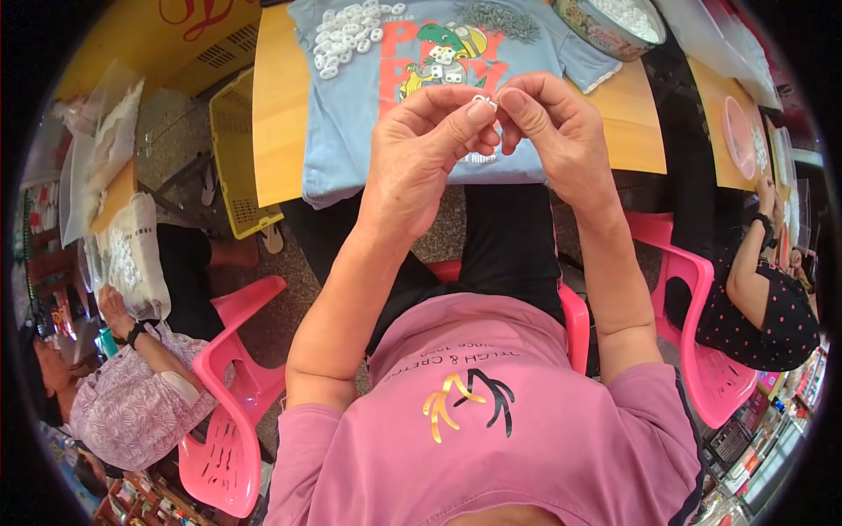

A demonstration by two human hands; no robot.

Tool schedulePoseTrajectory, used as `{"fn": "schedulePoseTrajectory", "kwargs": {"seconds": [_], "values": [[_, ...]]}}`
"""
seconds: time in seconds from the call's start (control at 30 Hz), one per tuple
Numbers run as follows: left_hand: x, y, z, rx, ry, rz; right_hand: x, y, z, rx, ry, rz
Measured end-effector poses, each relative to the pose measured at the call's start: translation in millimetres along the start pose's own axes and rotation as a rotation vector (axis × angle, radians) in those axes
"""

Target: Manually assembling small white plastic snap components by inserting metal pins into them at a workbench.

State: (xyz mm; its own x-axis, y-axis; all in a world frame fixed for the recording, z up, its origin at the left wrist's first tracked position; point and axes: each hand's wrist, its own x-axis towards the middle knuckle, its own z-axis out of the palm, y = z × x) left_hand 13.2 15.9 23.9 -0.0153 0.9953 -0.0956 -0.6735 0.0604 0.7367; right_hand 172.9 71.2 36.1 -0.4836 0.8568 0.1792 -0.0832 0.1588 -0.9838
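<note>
My left hand (425, 145) and my right hand (553, 131) meet above the near edge of a wooden table (281, 105). Between their fingertips they pinch a tiny white plastic piece (489, 102). Under the hands lies a light blue T-shirt (351, 131) with a cartoon print, spread over the table. A heap of small white plastic pieces (351, 35) sits on the shirt at the far left. A pile of thin grey metal parts (495, 19) lies at the shirt's far middle.
A round tin (610, 26) of white pieces stands at the far right of the table. Pink plastic chairs (232, 386) flank me. One seated person (132, 403) is at my left and another (754, 298) at my right. A yellow crate (237, 149) stands beside the table.
</note>
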Motion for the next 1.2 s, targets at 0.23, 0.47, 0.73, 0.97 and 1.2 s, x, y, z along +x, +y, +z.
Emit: {"fn": "schedulePoseTrajectory", "kwargs": {"seconds": [0.23,0.47,0.73,0.97,1.2], "values": [[-1.5,1.3,0.6,0.117,0.010,0.068,1.1,-0.7,-0.3,0.063,-0.022,0.049],[-2.8,5.0,4.8,0.189,0.022,0.155,1.6,-7.2,-1.2,0.022,-0.039,0.076],[-5.0,4.1,4.7,0.340,0.025,0.246,1.2,-21.7,-1.1,-0.319,-0.057,0.014],[-5.0,-0.4,5.5,0.416,0.021,0.397,0.0,-26.0,3.9,-0.441,-0.046,-0.039],[6.0,-6.9,-3.1,0.391,0.076,0.233,4.8,17.9,10.6,-0.031,0.071,0.126]]}}
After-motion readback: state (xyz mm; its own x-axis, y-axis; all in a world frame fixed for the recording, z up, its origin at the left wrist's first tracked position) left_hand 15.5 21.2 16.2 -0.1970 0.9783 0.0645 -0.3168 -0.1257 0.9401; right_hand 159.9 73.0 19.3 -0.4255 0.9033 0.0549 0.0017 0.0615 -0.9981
